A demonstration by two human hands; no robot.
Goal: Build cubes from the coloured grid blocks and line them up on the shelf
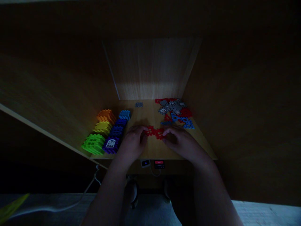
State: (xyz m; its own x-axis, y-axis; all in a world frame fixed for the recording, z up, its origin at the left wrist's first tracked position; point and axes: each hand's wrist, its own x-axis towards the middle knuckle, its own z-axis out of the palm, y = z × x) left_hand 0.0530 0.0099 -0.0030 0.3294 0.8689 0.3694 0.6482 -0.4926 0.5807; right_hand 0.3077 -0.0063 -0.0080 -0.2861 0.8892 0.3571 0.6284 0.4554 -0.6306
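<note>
Between my two hands, low over the front of the wooden shelf (pixel 154 150), are red interlocking plastic tiles (pixel 155 132) with notched edges and window-like holes. They look like two square tiles side by side, meeting in the middle; whether they are locked together I cannot tell. My left hand (pixel 135 140) pinches the left end between thumb and fingers. At the right end, my right hand (pixel 176 138) grips the other edge the same way. Just beyond my right hand lie blue lattice tiles (pixel 185 121) and a small red triangular tile (pixel 167 117).
Sorted stacks stand at left: orange (pixel 106 115), yellow (pixel 102 126), green (pixel 94 142), purple (pixel 111 145), dark blue (pixel 117 130) and light blue (pixel 124 114). A grey tile (pixel 139 104) lies at the back, a grey pile (pixel 174 106) back right. Cabinet walls enclose both sides. Below sits a phone (pixel 159 164).
</note>
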